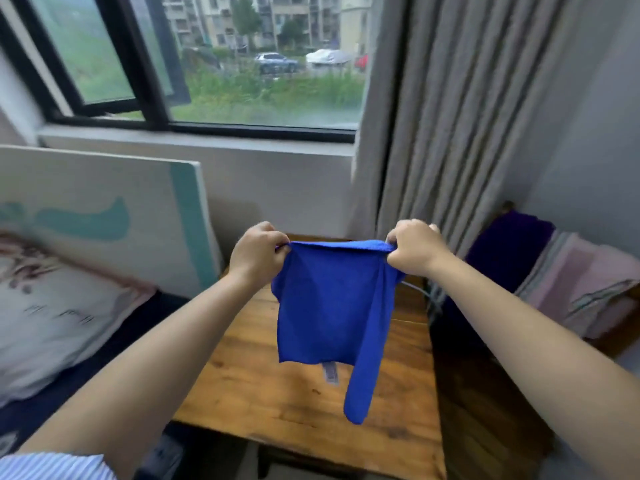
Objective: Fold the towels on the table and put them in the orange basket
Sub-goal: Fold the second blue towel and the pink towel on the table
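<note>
A blue towel (pixel 323 306) hangs in the air above the wooden table (pixel 270 393). My left hand (pixel 258 254) pinches its upper left corner and my right hand (pixel 414 249) pinches its upper right corner, stretching the top edge between them. The towel droops unevenly, with one long corner dangling lower on the right and a small white label at the bottom edge. No orange basket is in view.
A bed with a patterned pillow (pixel 52 313) lies to the left, with a white and teal board (pixel 104 209) leaning behind it. Grey curtains (pixel 467 116) hang at the right beside the window. A purple cloth (pixel 509 247) and pink striped fabrics (pixel 588 285) are stacked at the right.
</note>
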A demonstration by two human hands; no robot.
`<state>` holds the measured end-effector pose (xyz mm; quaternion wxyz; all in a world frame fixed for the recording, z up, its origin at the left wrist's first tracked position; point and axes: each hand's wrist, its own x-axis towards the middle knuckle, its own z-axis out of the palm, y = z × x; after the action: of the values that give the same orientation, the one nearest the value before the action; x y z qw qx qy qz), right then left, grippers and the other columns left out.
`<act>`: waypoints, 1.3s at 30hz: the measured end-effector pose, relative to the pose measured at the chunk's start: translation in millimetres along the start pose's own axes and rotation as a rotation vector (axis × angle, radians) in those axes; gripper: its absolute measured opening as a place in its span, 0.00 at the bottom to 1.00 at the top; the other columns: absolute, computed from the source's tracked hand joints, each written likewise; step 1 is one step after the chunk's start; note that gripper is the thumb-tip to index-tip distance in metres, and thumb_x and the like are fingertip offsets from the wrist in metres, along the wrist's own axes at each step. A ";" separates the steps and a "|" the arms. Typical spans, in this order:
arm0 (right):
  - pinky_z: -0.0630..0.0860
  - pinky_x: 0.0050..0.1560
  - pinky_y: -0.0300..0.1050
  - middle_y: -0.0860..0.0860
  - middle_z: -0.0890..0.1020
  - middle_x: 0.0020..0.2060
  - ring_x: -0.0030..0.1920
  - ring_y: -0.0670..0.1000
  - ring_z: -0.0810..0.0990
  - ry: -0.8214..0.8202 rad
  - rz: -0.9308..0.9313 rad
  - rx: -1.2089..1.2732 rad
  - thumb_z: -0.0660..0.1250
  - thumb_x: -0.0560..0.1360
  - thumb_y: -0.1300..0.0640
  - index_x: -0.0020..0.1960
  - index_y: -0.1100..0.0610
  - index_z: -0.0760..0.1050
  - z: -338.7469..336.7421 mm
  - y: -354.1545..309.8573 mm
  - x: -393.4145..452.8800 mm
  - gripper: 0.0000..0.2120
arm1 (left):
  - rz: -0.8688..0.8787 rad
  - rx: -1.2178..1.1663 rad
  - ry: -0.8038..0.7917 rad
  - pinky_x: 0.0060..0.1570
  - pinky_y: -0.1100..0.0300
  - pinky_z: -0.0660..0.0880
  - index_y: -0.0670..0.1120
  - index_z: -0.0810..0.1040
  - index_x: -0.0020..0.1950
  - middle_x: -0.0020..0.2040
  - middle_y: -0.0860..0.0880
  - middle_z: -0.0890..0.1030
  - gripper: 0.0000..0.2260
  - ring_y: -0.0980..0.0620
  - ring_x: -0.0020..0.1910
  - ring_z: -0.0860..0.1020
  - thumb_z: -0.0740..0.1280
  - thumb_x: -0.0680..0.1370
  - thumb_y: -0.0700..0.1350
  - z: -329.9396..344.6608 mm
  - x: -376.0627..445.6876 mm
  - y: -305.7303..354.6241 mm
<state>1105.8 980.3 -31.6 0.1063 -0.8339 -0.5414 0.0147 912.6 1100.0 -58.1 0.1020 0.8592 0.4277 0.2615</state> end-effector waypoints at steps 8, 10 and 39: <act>0.64 0.37 0.43 0.50 0.71 0.29 0.39 0.51 0.70 -0.441 -0.113 0.244 0.66 0.71 0.61 0.29 0.55 0.70 77.1 -62.8 53.6 0.12 | -0.118 0.339 -0.147 0.52 0.54 0.73 0.43 0.81 0.55 0.55 0.45 0.77 0.12 0.47 0.59 0.73 0.60 0.80 0.45 10.4 -20.1 -102.2; 0.63 0.33 0.42 0.49 0.71 0.28 0.36 0.50 0.69 -0.509 -0.090 0.354 0.66 0.72 0.62 0.34 0.58 0.74 90.0 -69.6 70.6 0.07 | -0.082 0.395 -0.137 0.40 0.54 0.78 0.40 0.84 0.44 0.45 0.43 0.80 0.06 0.44 0.48 0.79 0.69 0.74 0.41 15.1 -14.2 -117.0; 0.63 0.42 0.44 0.59 0.72 0.30 0.42 0.59 0.73 -0.472 0.734 0.460 0.57 0.79 0.48 0.24 0.59 0.64 325.2 5.7 170.4 0.27 | -0.264 0.347 -1.222 0.51 0.53 0.73 0.40 0.81 0.51 0.56 0.41 0.79 0.10 0.41 0.57 0.76 0.62 0.75 0.41 192.6 -10.8 -259.0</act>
<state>1135.9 1184.9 -335.0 0.1497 -0.8985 -0.2038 0.3587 834.0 1259.7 -327.6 0.2179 0.7975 0.4307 -0.3621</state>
